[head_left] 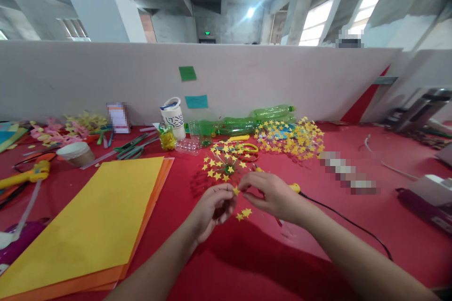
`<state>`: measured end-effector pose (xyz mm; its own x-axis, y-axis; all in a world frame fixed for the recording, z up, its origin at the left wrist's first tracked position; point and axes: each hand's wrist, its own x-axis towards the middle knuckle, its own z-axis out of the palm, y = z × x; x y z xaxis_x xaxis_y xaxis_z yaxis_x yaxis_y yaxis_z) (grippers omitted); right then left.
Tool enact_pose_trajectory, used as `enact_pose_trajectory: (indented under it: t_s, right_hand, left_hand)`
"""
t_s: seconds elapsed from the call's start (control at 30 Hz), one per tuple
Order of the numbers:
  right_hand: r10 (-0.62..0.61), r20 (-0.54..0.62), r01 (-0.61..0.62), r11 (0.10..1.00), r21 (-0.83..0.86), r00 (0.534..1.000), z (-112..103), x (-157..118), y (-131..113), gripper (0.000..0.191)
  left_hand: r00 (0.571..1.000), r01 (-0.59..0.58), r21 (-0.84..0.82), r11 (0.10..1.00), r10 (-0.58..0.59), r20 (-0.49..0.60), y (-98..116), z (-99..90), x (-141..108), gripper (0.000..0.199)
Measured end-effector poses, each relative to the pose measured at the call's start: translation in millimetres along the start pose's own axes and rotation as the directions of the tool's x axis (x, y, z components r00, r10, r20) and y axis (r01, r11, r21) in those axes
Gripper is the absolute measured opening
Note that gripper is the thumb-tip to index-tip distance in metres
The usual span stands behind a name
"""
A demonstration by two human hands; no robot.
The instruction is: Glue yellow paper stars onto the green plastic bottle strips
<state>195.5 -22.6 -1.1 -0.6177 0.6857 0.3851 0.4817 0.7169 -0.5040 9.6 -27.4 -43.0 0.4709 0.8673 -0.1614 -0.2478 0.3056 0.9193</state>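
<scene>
My left hand (216,207) pinches a small yellow star (236,191) between thumb and fingertips, above the red table. From the right, the bent fingers of my right hand (273,195) close on the edge of the same star; its exact grip is partly hidden. A few loose yellow stars (244,214) lie on the table just below the hands. Behind them stands a spray of yellow stars on thin clear strips, around a green centre (229,168). Farther back on the right is a larger cluster of yellow stars (300,141).
Yellow and orange sheets (92,221) lie at left, near a yellow glue gun (35,174). Scissors (136,146), a white cup (173,120) and green plastic bottles (240,125) line the back by the partition (247,75). A yellow-handled tool with a black cord (339,208) lies right.
</scene>
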Motion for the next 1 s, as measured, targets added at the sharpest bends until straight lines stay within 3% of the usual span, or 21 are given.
enact_pose_trajectory:
  t_s: [0.33,0.47,0.6,0.67,0.77,0.9,1.0]
  right_hand:
    - [-0.031,-0.102,0.035,0.999,0.040,0.994,19,-1,10,0.009]
    - [0.073,-0.161,-0.067,0.997,0.040,0.984,13,-3,11,0.009]
    - [0.267,-0.184,-0.268,0.963,0.023,0.946,5,-7,21,0.006]
    - [0.315,-0.154,-0.315,0.949,0.024,0.937,5,-7,24,0.005]
    - [0.334,-0.117,-0.334,0.942,0.024,0.935,13,-5,25,0.006]
    - [0.346,-0.115,-0.348,0.937,0.003,0.931,28,1,26,0.004]
    - [0.361,-0.115,-0.364,0.931,-0.007,0.925,33,3,28,0.004]
  left_hand:
    - [0.999,0.040,-0.065,0.997,-0.037,0.038,1,-0.9,-2,0.011]
    - [0.999,0.007,0.125,0.992,-0.002,-0.040,1,4.5,-1,0.014]
    - [0.970,-0.088,0.376,0.922,0.166,-0.179,-7,10.3,3,0.014]
    - [0.972,-0.062,0.305,0.950,0.127,-0.199,-11,11.0,5,0.016]
    - [0.982,0.053,0.013,0.999,-0.050,-0.184,-15,7.4,9,0.018]
    - [0.975,0.131,-0.353,0.926,-0.185,-0.126,-17,0.0,20,0.014]
    - [0.974,0.156,-0.484,0.861,-0.216,-0.070,-18,-2.1,29,0.021]
